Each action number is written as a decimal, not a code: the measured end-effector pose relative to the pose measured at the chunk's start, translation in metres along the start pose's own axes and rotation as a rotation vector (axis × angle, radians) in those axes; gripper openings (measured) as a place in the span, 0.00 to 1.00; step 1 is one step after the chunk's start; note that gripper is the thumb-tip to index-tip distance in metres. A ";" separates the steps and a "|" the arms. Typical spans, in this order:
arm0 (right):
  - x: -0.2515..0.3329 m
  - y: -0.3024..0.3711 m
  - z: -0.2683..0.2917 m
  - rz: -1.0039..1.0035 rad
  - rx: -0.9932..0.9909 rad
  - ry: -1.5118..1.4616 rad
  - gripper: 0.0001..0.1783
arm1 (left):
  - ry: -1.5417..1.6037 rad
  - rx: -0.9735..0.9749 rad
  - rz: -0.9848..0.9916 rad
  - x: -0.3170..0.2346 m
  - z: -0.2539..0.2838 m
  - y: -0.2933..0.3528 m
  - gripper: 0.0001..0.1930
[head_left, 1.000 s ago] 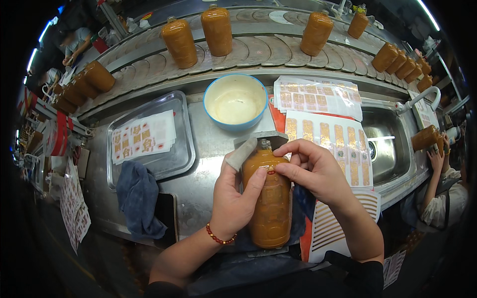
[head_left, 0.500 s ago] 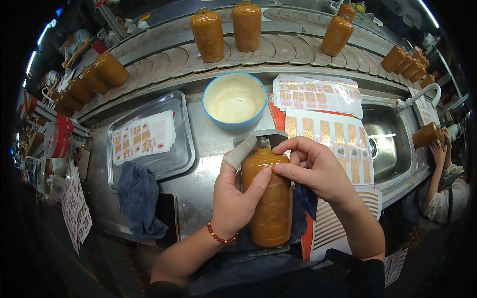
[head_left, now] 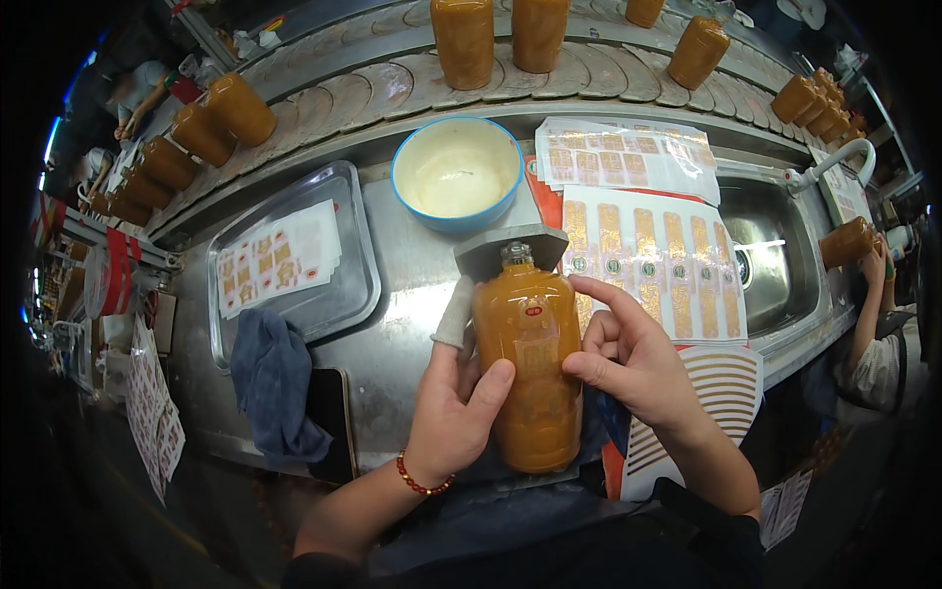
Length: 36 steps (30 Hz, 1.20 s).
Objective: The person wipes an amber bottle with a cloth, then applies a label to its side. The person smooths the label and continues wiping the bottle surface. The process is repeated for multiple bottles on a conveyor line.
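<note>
An amber-brown glass bottle (head_left: pixel 535 412) stands or leans before me, its clear threaded neck uppermost. A small red oval mark (head_left: pixel 533 311) sits high on its front, with a faint decal panel (head_left: pixel 537 353) below. My left hand (head_left: pixel 446 407) grips the bottle's left side, thumb on the front; one finger wears a pale cloth finger cover (head_left: pixel 453 314). On the right side, my right hand (head_left: pixel 633 363) holds the bottle, forefinger at the shoulder and thumb lower down, other fingers curled. Behind the neck is a grey metal plate (head_left: pixel 481 257).
A blue-rimmed bowl (head_left: pixel 405 201), a metal tray (head_left: pixel 368 265) with decal sheets (head_left: pixel 285 260), and a blue cloth (head_left: pixel 270 383) lie left. Gold decal sheets (head_left: pixel 677 250) and a sink (head_left: pixel 785 304) are right. Bottles stand on a conveyor (head_left: pixel 392 93) beyond. A co-worker's hand (head_left: pixel 871 265) holds a bottle.
My thumbs and right fingers have moved apart from the upper front toward the sides, uncovering the red oval mark. The bottles on the conveyor have shifted right.
</note>
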State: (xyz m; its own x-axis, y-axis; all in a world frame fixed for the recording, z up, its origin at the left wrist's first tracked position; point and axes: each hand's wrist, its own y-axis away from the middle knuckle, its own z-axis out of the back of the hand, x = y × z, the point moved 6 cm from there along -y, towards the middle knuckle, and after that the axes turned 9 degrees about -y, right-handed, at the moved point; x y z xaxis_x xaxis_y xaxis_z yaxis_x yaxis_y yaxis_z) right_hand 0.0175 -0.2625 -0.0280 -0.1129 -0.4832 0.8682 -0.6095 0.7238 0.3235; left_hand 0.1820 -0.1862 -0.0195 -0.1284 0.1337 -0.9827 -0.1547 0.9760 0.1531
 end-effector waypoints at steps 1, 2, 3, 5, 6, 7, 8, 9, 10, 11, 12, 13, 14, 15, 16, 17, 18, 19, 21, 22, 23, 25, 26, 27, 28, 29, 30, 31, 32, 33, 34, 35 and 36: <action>0.000 0.001 0.001 0.016 -0.010 0.020 0.41 | -0.005 0.005 -0.002 0.000 -0.002 0.000 0.39; 0.000 0.000 0.002 0.031 -0.020 0.041 0.41 | -0.003 0.009 0.003 0.001 -0.004 -0.001 0.39; 0.000 -0.002 0.002 0.048 -0.021 0.060 0.41 | -0.005 0.007 0.005 0.001 -0.005 -0.003 0.39; 0.002 -0.004 0.001 0.061 -0.021 0.119 0.40 | 0.001 -0.004 0.001 0.001 -0.006 -0.006 0.39; 0.002 -0.005 0.001 0.069 -0.023 0.151 0.40 | 0.012 -0.010 -0.008 0.002 -0.007 -0.006 0.39; 0.002 -0.005 0.001 0.054 -0.026 0.145 0.40 | 0.024 -0.016 -0.016 0.002 -0.007 -0.006 0.39; 0.002 -0.006 0.002 0.038 -0.028 0.138 0.40 | 0.026 -0.013 -0.012 0.002 -0.007 -0.006 0.39; 0.001 -0.006 0.003 0.022 -0.028 0.132 0.40 | 0.027 -0.013 -0.009 0.003 -0.006 -0.006 0.39; 0.000 -0.006 0.003 0.008 -0.037 0.080 0.40 | 0.029 -0.013 -0.006 0.004 -0.006 -0.005 0.39; 0.001 -0.005 0.003 -0.007 -0.047 0.029 0.41 | 0.063 -0.011 0.011 0.006 -0.006 -0.004 0.40; 0.001 -0.006 0.002 -0.022 -0.051 -0.023 0.42 | 0.096 -0.012 0.027 0.007 -0.005 -0.003 0.41; 0.000 -0.006 0.003 -0.016 -0.041 -0.027 0.42 | 0.128 -0.013 0.043 0.008 -0.003 -0.002 0.42; 0.000 -0.006 0.004 -0.011 -0.029 -0.031 0.42 | 0.094 0.010 0.029 0.008 -0.003 -0.001 0.43; -0.001 -0.006 0.004 -0.007 -0.022 -0.032 0.42 | 0.064 0.036 0.016 0.010 -0.004 0.001 0.44; -0.001 -0.006 0.002 -0.002 -0.025 0.000 0.43 | 0.033 0.061 0.003 0.010 -0.004 0.002 0.45; -0.001 -0.006 0.001 0.003 -0.027 0.032 0.43 | 0.038 0.058 0.013 0.010 -0.005 0.002 0.46; 0.000 -0.005 0.000 0.009 -0.033 0.066 0.43 | 0.045 0.059 0.022 0.009 -0.006 0.001 0.46; 0.001 -0.006 0.000 0.008 -0.034 0.067 0.43 | 0.052 0.060 0.031 0.009 -0.007 0.001 0.47; 0.001 -0.006 0.000 0.004 -0.039 0.067 0.44 | 0.021 0.058 0.035 0.012 -0.005 0.002 0.46; 0.002 -0.006 -0.001 0.000 -0.039 0.063 0.44 | 0.006 0.058 0.038 0.013 -0.004 0.003 0.46; 0.003 -0.006 -0.002 -0.004 -0.039 0.059 0.44 | 0.004 0.060 0.038 0.013 -0.003 0.003 0.46; 0.003 -0.006 -0.001 -0.006 -0.041 0.031 0.44 | -0.001 0.065 0.038 0.011 -0.002 0.002 0.46; 0.001 -0.006 0.002 -0.004 -0.042 0.008 0.43 | 0.003 0.058 0.034 0.009 -0.001 0.000 0.45; -0.001 -0.007 0.003 -0.004 -0.043 -0.014 0.43 | 0.008 0.050 0.031 0.007 0.000 -0.002 0.44; 0.000 -0.008 0.002 -0.007 -0.042 -0.006 0.43 | 0.012 0.043 0.028 0.006 0.001 -0.004 0.44; 0.002 -0.009 0.001 -0.010 -0.040 0.002 0.43 | 0.013 0.032 0.022 0.006 0.002 -0.006 0.43; 0.003 -0.009 0.000 -0.012 -0.038 0.009 0.42 | 0.012 0.020 0.014 0.007 0.001 -0.008 0.43; 0.003 -0.009 -0.001 -0.004 -0.039 0.043 0.42 | 0.011 0.008 0.006 0.008 0.001 -0.009 0.42; 0.003 -0.009 -0.001 0.005 -0.041 0.077 0.42 | 0.024 0.006 0.015 0.008 0.001 -0.009 0.42; 0.003 -0.008 -0.001 0.013 -0.044 0.109 0.42 | 0.038 0.006 0.025 0.007 -0.001 -0.009 0.42; 0.004 -0.009 -0.001 0.014 -0.045 0.113 0.42 | 0.051 0.006 0.036 0.007 -0.001 -0.009 0.41; 0.004 -0.009 -0.001 0.014 -0.045 0.117 0.42 | 0.063 0.009 0.029 0.006 -0.002 -0.010 0.41; 0.004 -0.009 -0.001 0.013 -0.042 0.121 0.42 | 0.073 0.009 0.022 0.006 -0.001 -0.010 0.42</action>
State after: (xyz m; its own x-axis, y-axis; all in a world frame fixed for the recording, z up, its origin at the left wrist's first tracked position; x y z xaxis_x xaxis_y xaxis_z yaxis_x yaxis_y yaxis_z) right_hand 0.0238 -0.2707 -0.0271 -0.0239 -0.4124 0.9107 -0.5746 0.7511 0.3250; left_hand 0.1814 -0.1956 -0.0270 -0.2034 0.1430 -0.9686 -0.1425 0.9744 0.1738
